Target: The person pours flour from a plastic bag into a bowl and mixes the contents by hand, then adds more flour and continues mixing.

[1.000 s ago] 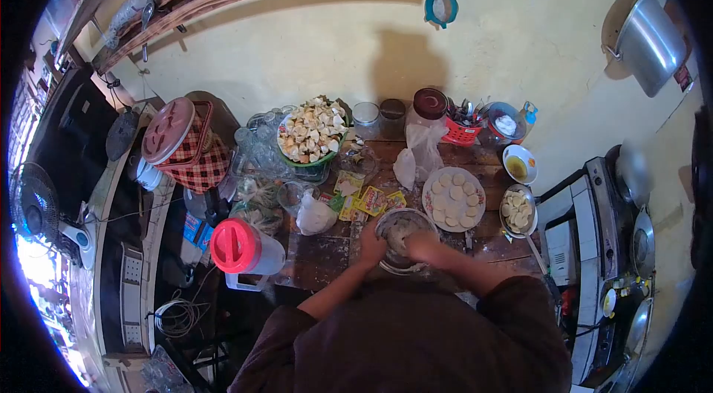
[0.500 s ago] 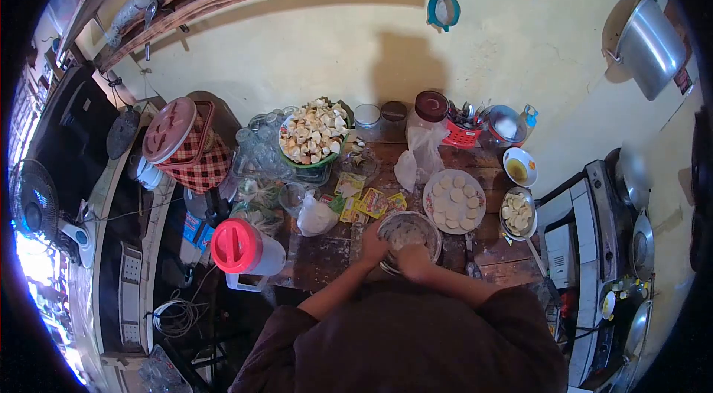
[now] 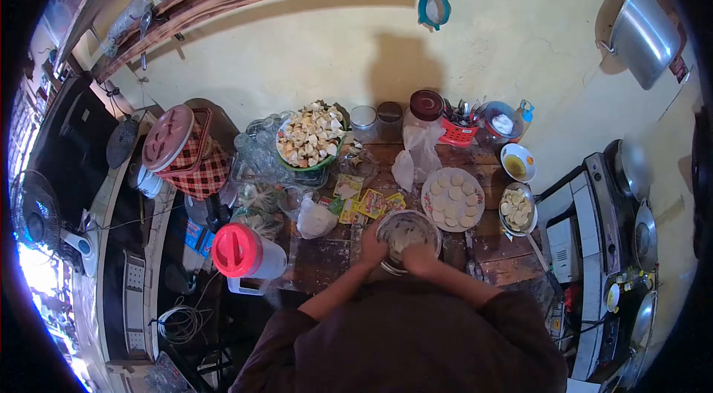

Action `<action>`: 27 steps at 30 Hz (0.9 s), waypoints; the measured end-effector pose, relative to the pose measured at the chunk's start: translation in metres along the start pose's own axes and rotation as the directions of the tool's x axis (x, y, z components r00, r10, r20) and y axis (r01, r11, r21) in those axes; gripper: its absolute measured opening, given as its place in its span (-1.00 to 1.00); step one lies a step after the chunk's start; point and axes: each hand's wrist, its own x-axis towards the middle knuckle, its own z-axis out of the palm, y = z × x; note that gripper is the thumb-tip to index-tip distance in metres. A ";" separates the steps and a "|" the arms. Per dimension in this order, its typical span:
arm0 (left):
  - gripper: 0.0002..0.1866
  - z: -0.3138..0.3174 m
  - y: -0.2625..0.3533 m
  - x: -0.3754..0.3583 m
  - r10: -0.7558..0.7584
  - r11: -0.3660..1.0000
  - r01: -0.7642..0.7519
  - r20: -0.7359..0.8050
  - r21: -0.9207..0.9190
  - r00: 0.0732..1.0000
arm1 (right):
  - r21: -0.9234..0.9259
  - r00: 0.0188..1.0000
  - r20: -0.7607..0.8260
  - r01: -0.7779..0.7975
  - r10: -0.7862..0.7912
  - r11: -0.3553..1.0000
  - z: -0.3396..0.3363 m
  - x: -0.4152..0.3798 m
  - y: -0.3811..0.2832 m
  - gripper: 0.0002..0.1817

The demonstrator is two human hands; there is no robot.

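Note:
A metal bowl (image 3: 434,233) at the table's front edge holds pale, sticky dough (image 3: 405,233). My left hand (image 3: 373,248) is closed on the bowl's left rim. Down inside the bowl is my right hand (image 3: 417,258), closed against the dough, its fingertips hidden. Just behind and to the right lies a white plate (image 3: 427,203) with several flat, round pale dough pieces (image 3: 451,216). Yellow seasoning packets (image 3: 373,203) are spread behind the bowl, and a knotted white plastic bag (image 3: 316,219) sits left of them.
A red-lidded jug (image 3: 249,252) stands at the front left. A green basin (image 3: 327,163) heaped with cut pale chunks is at the back. On the right are a skimmer of pale pieces (image 3: 517,209), a bowl of yellowish liquid (image 3: 518,163) and a stove (image 3: 601,192).
My right hand has shifted slightly within the bowl, showing more dough behind it. My left hand keeps its place on the rim. The whole view has shifted slightly.

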 end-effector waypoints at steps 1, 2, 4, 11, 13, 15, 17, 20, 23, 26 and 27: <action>-0.37 0.001 -0.005 0.000 0.017 1.000 -0.017 -0.007 0.027 1.000 | 0.019 0.997 0.058 0.047 -0.048 0.999 0.007 -0.003 -0.005 -0.82; -0.37 0.001 -0.011 -0.001 0.015 0.999 -0.015 -0.008 0.029 1.000 | 0.020 0.997 0.059 0.050 -0.051 0.999 0.009 -0.001 0.002 -0.82; -0.37 0.000 0.001 -0.003 -0.002 0.999 0.003 -0.018 0.041 1.000 | 0.038 0.921 0.279 0.272 -0.271 0.962 -0.030 -0.007 0.020 -0.81; -0.27 -0.012 -0.034 0.004 -0.206 0.978 0.197 0.191 0.065 0.960 | 0.297 0.992 -0.052 -0.098 0.118 0.950 -0.118 -0.050 0.050 -0.81; -0.26 -0.025 -0.033 0.007 -0.225 0.972 0.235 0.373 0.019 0.900 | 0.333 0.993 -0.042 -0.089 0.110 0.939 -0.109 -0.054 0.062 -0.80; -0.28 -0.037 -0.011 0.004 -0.257 0.954 0.295 0.377 -0.045 0.890 | 0.368 0.995 -0.035 -0.078 0.097 0.927 -0.096 -0.056 0.070 -0.80; -0.30 -0.051 -0.011 0.002 -0.287 0.930 0.351 0.383 -0.107 0.878 | 0.439 0.997 0.033 -0.075 0.067 0.895 -0.082 -0.057 0.072 -0.80; -0.36 -0.082 -0.045 -0.016 -0.269 0.957 0.285 0.194 -0.058 0.943 | 0.389 0.994 0.096 -0.087 0.054 0.917 -0.063 -0.059 0.074 -0.78; -0.39 -0.104 -0.028 -0.033 -0.326 0.929 0.349 -0.179 0.120 0.928 | 0.387 0.985 0.172 -0.044 -0.026 0.921 -0.049 -0.058 0.080 -0.76; -0.31 -0.114 -0.017 -0.039 0.158 0.834 0.198 -0.566 0.516 0.809 | 0.434 0.993 0.116 -0.017 -0.037 0.901 -0.045 -0.059 0.076 -0.78; -0.26 -0.121 -0.018 -0.035 0.122 0.839 0.222 -0.569 0.497 0.813 | 0.436 0.992 0.118 -0.016 -0.039 0.900 -0.043 -0.058 0.075 -0.78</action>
